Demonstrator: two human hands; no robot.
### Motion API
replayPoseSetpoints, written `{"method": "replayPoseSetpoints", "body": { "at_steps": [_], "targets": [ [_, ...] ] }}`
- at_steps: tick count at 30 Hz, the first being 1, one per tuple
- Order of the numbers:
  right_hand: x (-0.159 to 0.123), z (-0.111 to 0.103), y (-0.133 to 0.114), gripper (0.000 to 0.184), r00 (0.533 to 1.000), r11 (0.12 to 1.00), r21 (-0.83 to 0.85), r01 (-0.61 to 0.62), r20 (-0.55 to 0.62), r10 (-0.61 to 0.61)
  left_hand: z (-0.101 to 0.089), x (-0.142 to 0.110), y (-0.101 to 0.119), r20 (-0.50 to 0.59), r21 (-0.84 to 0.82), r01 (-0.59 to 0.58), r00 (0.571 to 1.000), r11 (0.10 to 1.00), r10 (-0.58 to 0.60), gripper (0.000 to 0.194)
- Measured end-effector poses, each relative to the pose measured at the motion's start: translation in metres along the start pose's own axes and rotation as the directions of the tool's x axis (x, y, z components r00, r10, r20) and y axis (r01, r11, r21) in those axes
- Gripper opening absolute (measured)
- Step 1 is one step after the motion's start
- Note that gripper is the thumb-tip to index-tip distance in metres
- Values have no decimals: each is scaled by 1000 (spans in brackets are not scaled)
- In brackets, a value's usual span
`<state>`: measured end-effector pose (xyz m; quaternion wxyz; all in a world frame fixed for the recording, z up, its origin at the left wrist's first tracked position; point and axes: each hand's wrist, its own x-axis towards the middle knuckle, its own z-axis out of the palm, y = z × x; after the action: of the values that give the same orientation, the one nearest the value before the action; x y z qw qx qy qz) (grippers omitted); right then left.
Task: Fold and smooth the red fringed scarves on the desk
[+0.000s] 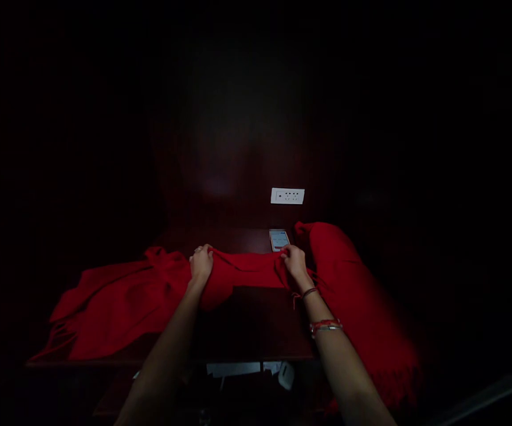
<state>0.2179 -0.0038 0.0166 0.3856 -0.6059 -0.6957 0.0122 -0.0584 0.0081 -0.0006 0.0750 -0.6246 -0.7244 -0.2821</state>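
A red fringed scarf lies stretched across a dark wooden desk. My left hand is closed on its upper edge near the middle. My right hand, with bracelets on the wrist, pinches the scarf toward its right end, where loose fringe hangs. Between my hands the cloth is partly folded over. Left of my left hand it spreads out, bunched and wrinkled, down to fringe at the desk's front edge. Just behind my right hand lies a phone with a lit screen.
A second stretch of red fringed cloth drapes along the right side and hangs down past the desk front. On the dark back wall is a white socket panel. Below the desk edge, a white rounded object and papers show. Surroundings are very dark.
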Motion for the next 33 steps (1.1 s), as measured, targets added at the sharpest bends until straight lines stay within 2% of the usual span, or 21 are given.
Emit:
{"method": "replayPoseSetpoints", "body": {
  "at_steps": [3,6,10,12,13,14,16,17,18,19,21,25,28,30,31,33],
  "targets": [
    [-1,1,11,24,995,995,28,96,-34,-95,3,5,-14,-54,1,-13,998,1000,13,19],
    [-1,-4,18,22,982,978,83,189,11,-191,1,8,-21,-109,27,-12,994,1000,15,19],
    [-5,-9,15,20,949,947,141,287,88,-301,-3,3,-11,-108,80,-34,993,996,42,30],
    [-9,-11,8,23,933,931,160,327,100,-345,-5,-4,3,-100,54,-172,979,984,177,38],
    [-11,-12,4,24,927,924,166,343,101,-362,-6,-8,11,-83,19,-290,953,957,291,41],
    [-13,-13,0,25,922,919,168,356,96,-374,-6,-12,20,-55,-30,-426,904,904,424,43],
    [-15,-15,-7,26,919,914,163,373,75,-388,-3,-21,36,13,-151,-652,750,743,661,44],
    [-16,-15,-10,26,918,912,159,377,65,-391,-1,-24,43,36,-205,-714,678,670,734,43],
    [-17,-16,-11,27,919,913,155,378,57,-391,1,-27,48,49,-245,-746,629,620,776,41],
    [-17,-16,-11,27,919,913,150,379,56,-391,4,-29,51,55,-269,-758,604,595,795,36],
    [-16,-17,-10,28,917,915,133,381,71,-392,8,-29,53,49,-277,-746,619,606,784,23],
    [-14,-21,-7,28,897,917,89,388,192,-398,8,-24,47,-31,-266,-683,712,681,702,20],
    [-15,-23,-8,41,850,904,126,408,309,-427,5,-20,42,-113,-290,-651,751,702,650,21],
    [-17,-24,-12,49,817,887,162,432,346,-461,5,-18,41,-138,-304,-629,772,716,620,21],
    [-18,-24,-13,48,808,879,171,445,347,-477,4,-18,41,-140,-311,-618,781,722,608,21],
    [-19,-22,-16,32,806,870,159,467,329,-493,5,-18,41,-132,-321,-602,793,731,595,22]
  ]
}}
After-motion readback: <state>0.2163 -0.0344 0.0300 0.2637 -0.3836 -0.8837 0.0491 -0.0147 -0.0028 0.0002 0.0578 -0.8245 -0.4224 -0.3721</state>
